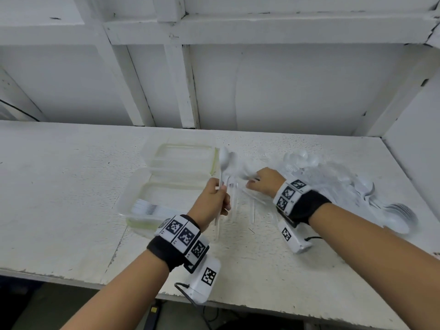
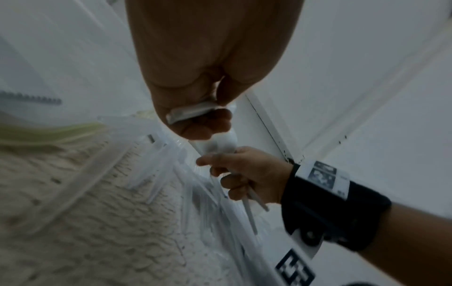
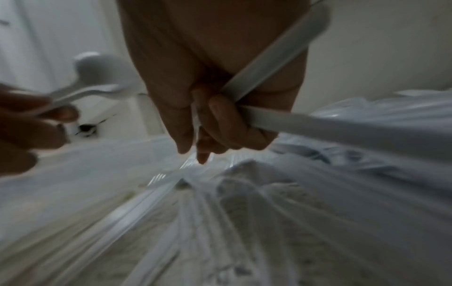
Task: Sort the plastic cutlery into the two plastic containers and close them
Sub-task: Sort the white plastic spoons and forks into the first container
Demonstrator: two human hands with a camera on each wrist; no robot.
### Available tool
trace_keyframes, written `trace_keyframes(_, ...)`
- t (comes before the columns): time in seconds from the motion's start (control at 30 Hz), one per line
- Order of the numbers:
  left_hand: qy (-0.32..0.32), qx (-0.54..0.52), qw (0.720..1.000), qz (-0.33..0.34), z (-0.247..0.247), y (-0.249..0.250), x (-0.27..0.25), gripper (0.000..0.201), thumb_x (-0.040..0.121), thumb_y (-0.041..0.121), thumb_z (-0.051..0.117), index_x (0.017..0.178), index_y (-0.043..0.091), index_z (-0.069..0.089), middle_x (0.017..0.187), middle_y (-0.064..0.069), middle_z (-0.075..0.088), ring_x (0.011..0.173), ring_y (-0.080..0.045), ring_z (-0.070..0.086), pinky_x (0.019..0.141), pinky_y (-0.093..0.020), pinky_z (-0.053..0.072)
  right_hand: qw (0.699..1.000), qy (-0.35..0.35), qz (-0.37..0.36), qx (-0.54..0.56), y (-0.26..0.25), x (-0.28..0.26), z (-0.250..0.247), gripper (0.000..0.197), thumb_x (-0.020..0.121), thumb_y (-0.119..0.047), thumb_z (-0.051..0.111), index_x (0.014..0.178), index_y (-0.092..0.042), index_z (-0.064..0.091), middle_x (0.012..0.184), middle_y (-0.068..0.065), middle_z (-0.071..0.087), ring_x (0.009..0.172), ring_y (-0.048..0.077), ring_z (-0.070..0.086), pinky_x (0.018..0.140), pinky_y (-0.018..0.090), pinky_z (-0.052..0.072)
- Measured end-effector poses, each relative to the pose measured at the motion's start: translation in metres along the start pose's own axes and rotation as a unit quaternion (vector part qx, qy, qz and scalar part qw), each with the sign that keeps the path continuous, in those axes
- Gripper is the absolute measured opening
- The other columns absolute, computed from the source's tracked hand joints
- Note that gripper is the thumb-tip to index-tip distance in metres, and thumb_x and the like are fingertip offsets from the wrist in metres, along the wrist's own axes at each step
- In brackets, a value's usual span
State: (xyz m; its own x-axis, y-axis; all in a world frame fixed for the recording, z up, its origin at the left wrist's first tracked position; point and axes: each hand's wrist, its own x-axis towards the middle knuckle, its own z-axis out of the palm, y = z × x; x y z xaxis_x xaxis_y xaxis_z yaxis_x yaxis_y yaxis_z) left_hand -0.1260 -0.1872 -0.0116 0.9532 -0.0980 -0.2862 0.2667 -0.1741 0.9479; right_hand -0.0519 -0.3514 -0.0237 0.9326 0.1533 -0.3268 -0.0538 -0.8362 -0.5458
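Two clear plastic containers stand side by side left of centre. The far container [image 1: 183, 148] looks empty; the near container [image 1: 126, 198] holds a row of white forks [image 1: 147, 208]. My left hand [image 1: 222, 194] grips white spoons [image 1: 223, 157] by their handles, bowls upright beside the far container. The left wrist view shows the handle ends [image 2: 188, 114] in that hand [image 2: 195, 123]. My right hand [image 1: 252, 183] rests low on loose cutlery and grips white handles [image 3: 269, 67] in curled fingers [image 3: 220, 120]. Loose clear forks [image 1: 232, 189] lie between the hands.
A large heap of white and clear cutlery [image 1: 333, 177] covers the table's right part, with a stack of nested spoons [image 1: 400, 213] at its near end. White wall panels [image 1: 262, 91] rise behind the table [image 1: 59, 186]; its front edge [image 1: 71, 275] is close to me.
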Motion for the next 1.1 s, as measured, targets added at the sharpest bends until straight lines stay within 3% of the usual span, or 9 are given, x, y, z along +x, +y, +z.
trace_keyframes(0.1, 0.013, -0.022, 0.999, -0.03, 0.002, 0.003, 0.001, 0.01, 0.101, 0.013, 0.032, 0.1, 0.013, 0.042, 0.068, -0.002, 0.048, 0.055, -0.011, 0.043, 0.053, -0.023, 0.039, 0.995, -0.021, 0.018, -0.098, -0.011, 0.005, 0.015, 0.029, 0.086, -0.031, 0.062, 0.097, -0.004, 0.061, 0.083, 0.004, 0.057, 0.079, 0.021, 0.056, 0.064, 0.026, 0.042)
trace_keyframes(0.2, 0.021, -0.022, 0.999, -0.035, 0.009, 0.009, 0.002, 0.01, 0.1, 0.012, 0.031, 0.104, 0.011, 0.041, 0.071, -0.002, 0.048, 0.055, -0.011, 0.042, 0.051, -0.022, 0.037, 0.987, -0.016, 0.021, -0.161, -0.017, 0.005, 0.02, 0.015, 0.088, -0.021, 0.057, 0.079, -0.009, 0.053, 0.071, 0.002, 0.049, 0.078, 0.022, 0.053, 0.053, 0.023, 0.036)
trace_keyframes(0.33, 0.032, -0.045, 0.997, -0.047, 0.012, 0.013, 0.004, 0.012, 0.1, 0.01, 0.03, 0.106, 0.012, 0.039, 0.073, -0.003, 0.049, 0.055, -0.012, 0.041, 0.052, -0.022, 0.036, 0.989, -0.017, 0.024, -0.143, -0.016, 0.001, 0.009, 0.029, 0.089, -0.024, 0.053, 0.063, -0.014, 0.043, 0.066, 0.0, 0.048, 0.062, 0.015, 0.049, 0.048, 0.022, 0.031)
trace_keyframes(0.5, 0.037, -0.02, 0.998, -0.052, 0.016, 0.012, 0.008, 0.016, 0.096, 0.007, 0.029, 0.106, 0.012, 0.04, 0.075, -0.004, 0.05, 0.056, -0.013, 0.039, 0.051, -0.023, 0.033, 0.994, -0.034, -0.002, -0.103, -0.007, -0.021, -0.026, 0.019, 0.087, -0.021, 0.055, 0.075, -0.008, 0.064, 0.07, 0.002, 0.061, 0.068, 0.016, 0.055, 0.06, 0.024, 0.04)
trace_keyframes(0.63, 0.033, -0.011, 0.998, -0.049, 0.023, 0.014, 0.011, 0.019, 0.093, 0.004, 0.03, 0.107, 0.011, 0.04, 0.076, -0.005, 0.05, 0.056, -0.013, 0.038, 0.05, -0.023, 0.033, 0.992, -0.042, -0.015, -0.119, 0.003, -0.034, -0.022, 0.028, 0.086, -0.029, 0.061, 0.065, -0.012, 0.053, 0.071, 0.003, 0.058, 0.072, 0.017, 0.055, 0.057, 0.022, 0.037)
trace_keyframes(0.77, 0.043, 0.001, 0.998, -0.042, 0.024, 0.014, 0.014, 0.02, 0.091, 0.002, 0.03, 0.106, 0.011, 0.04, 0.076, -0.006, 0.05, 0.056, -0.014, 0.038, 0.049, -0.024, 0.031, 0.985, -0.032, -0.029, -0.167, 0.002, -0.031, 0.007, 0.024, 0.087, -0.034, 0.06, 0.084, -0.012, 0.052, 0.084, 0.003, 0.054, 0.081, 0.019, 0.053, 0.065, 0.026, 0.037)
trace_keyframes(0.87, 0.049, -0.003, 0.998, -0.041, 0.022, 0.015, 0.014, 0.021, 0.091, 0.001, 0.029, 0.106, 0.01, 0.04, 0.074, -0.005, 0.049, 0.056, -0.013, 0.036, 0.05, -0.024, 0.03, 0.977, 0.01, -0.045, -0.207, -0.001, -0.028, 0.022, 0.01, 0.091, -0.021, 0.05, 0.09, -0.011, 0.052, 0.084, 0.003, 0.046, 0.089, 0.025, 0.056, 0.069, 0.028, 0.038)
trace_keyframes(0.97, 0.056, -0.001, 0.998, -0.039, 0.017, 0.013, 0.013, 0.019, 0.092, 0.002, 0.029, 0.105, 0.011, 0.04, 0.074, -0.005, 0.049, 0.056, -0.013, 0.036, 0.05, -0.024, 0.03, 0.972, 0.03, -0.047, -0.227, -0.002, -0.027, 0.026, 0.016, 0.092, -0.017, 0.046, 0.1, -0.007, 0.056, 0.098, 0.01, 0.051, 0.096, 0.028, 0.057, 0.069, 0.029, 0.039)
trace_keyframes(1.1, 0.06, 0.001, 0.997, -0.038, 0.013, 0.008, 0.012, 0.017, 0.092, 0.003, 0.029, 0.103, 0.011, 0.04, 0.075, -0.005, 0.048, 0.056, -0.013, 0.035, 0.051, -0.024, 0.03, 0.968, 0.003, -0.048, -0.247, -0.005, -0.028, 0.02, 0.019, 0.091, -0.014, 0.046, 0.103, -0.003, 0.056, 0.105, 0.013, 0.055, 0.086, 0.027, 0.055, 0.066, 0.029, 0.037)
